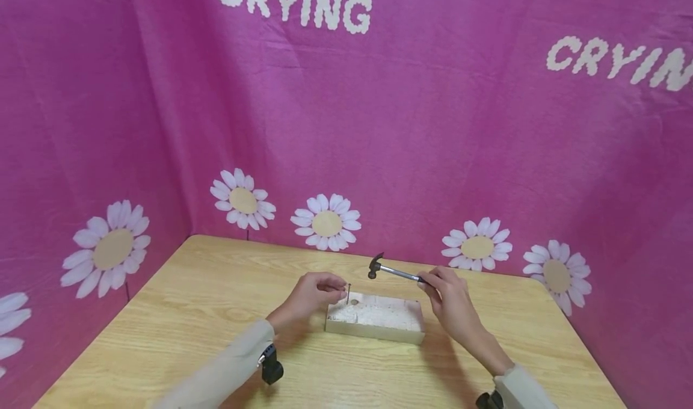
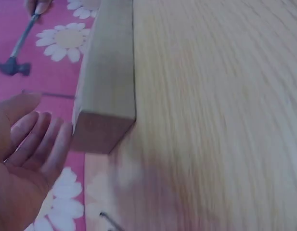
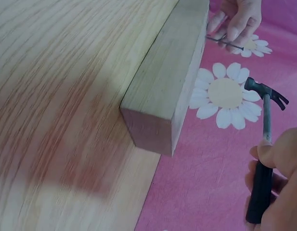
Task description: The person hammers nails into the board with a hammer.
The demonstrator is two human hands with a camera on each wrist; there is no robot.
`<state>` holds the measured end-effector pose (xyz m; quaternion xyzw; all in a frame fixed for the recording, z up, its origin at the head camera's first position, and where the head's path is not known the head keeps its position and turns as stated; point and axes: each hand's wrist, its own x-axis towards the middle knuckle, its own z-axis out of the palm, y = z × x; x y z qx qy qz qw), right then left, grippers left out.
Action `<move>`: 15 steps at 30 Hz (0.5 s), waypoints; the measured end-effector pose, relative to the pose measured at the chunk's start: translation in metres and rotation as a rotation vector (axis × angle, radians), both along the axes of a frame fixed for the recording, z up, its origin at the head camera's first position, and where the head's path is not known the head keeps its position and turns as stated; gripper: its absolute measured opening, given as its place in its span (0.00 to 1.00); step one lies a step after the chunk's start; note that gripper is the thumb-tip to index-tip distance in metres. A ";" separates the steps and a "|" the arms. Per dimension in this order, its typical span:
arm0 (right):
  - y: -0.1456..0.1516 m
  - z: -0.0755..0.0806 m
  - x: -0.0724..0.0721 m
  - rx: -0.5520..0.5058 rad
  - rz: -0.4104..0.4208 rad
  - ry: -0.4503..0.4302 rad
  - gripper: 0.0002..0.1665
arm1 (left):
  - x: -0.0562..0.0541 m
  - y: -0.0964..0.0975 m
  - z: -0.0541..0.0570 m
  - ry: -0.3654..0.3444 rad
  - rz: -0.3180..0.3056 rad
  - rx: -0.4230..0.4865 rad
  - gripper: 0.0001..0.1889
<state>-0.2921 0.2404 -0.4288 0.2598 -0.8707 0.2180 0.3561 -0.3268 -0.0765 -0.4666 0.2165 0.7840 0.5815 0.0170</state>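
Observation:
A pale wooden block [image 1: 379,313] lies on the table, its top face whitish and scuffed. Near its left end a thin dark nail [image 1: 349,293] stands upright on the top face. Beside the nail is my left hand [image 1: 314,295]; in the left wrist view its thumb and loosely bent fingers [image 2: 59,144] are parted, with no grip on the nail visible. My right hand [image 1: 449,298] grips the black handle of a small claw hammer [image 1: 397,272]. The hammer head [image 3: 266,91] hangs in the air above the block, apart from the nail.
Light wood-grain table [image 1: 227,289] surrounds the block. A dark spot [image 1: 354,302] marks the block beside the nail. One slim dark piece [image 2: 109,221], partly cut off, shows low in the left wrist view. Pink cloth [image 1: 379,126] with daisies hangs behind the table.

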 end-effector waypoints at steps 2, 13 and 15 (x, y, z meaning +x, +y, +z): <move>0.002 -0.001 0.001 0.010 -0.041 -0.016 0.10 | 0.000 -0.008 0.004 0.024 0.025 -0.024 0.10; 0.013 -0.013 0.000 0.058 -0.037 0.015 0.11 | 0.002 -0.053 0.004 0.091 0.129 -0.215 0.08; 0.014 -0.014 -0.001 0.051 -0.023 0.009 0.12 | 0.002 -0.060 0.001 0.092 0.154 -0.242 0.08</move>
